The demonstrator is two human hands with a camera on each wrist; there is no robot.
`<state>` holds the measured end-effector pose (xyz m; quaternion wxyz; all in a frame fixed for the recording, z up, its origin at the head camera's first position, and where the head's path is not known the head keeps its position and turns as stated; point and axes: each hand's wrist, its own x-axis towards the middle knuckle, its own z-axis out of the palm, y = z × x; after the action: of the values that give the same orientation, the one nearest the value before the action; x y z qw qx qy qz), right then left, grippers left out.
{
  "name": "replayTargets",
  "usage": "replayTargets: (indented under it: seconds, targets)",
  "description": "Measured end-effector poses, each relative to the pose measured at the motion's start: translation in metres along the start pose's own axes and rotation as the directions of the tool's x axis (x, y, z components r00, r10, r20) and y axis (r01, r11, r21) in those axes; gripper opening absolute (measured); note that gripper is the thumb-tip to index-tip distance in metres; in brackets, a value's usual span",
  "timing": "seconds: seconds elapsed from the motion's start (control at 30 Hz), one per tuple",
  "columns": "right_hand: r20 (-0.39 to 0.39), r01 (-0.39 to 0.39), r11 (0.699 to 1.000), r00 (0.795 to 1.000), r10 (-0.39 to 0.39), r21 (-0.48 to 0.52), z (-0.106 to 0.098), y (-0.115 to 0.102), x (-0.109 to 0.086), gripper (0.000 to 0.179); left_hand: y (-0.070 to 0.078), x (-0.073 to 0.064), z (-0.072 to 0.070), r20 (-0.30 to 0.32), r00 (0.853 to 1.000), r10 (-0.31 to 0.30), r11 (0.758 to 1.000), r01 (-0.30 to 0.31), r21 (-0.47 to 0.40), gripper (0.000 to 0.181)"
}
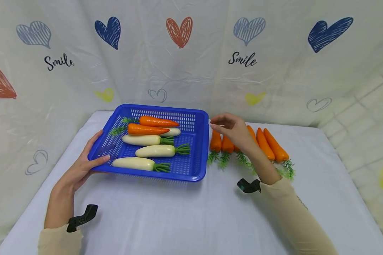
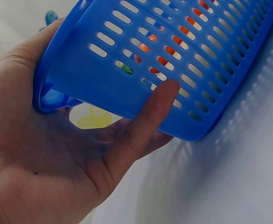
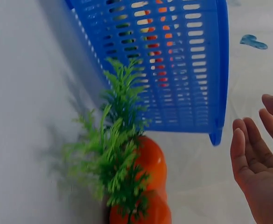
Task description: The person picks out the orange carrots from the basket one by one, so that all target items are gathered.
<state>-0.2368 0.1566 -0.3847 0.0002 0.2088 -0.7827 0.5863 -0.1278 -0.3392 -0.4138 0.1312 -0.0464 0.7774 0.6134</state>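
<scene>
My left hand (image 1: 79,166) grips the left side of a blue plastic basket (image 1: 198,145), and in the left wrist view a finger lies along the slotted wall. Inside are an upper carrot (image 1: 159,122), a lower carrot (image 1: 146,129) and several white radishes (image 1: 154,151) with green stems. One radish is partly hidden beneath the carrots. Just past the basket's right rim, my right hand (image 1: 234,131) hovers with loosely bent fingers and nothing in them. Below and beside it, several orange carrots (image 1: 276,145) lie in a row, some hidden by the hand and forearm.
White cloth covers the table (image 1: 166,219). A pale curtain (image 1: 207,63) printed with hearts and "Smile" hangs behind it. The leafy carrot tops (image 3: 122,140) stand close to the basket's side in the right wrist view.
</scene>
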Motion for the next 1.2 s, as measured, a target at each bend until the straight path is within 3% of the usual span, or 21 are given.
replayTargets:
  seconds: [0.47, 1.2]
  targets:
    - [0.068, 0.042, 0.996, 0.997, -0.047, 0.077, 0.032, -0.012, 0.018, 0.027, -0.001, -0.001, 0.001, -0.009, 1.0, -0.008, 1.0, 0.008, 0.009, 0.089]
    - [0.158, 0.046, 0.998, 0.986, -0.052, 0.045, 0.069, -0.025, 0.04, 0.036, 0.001, -0.001, 0.0, 0.007, 1.0, -0.003, 1.0, 0.003, -0.012, 0.089]
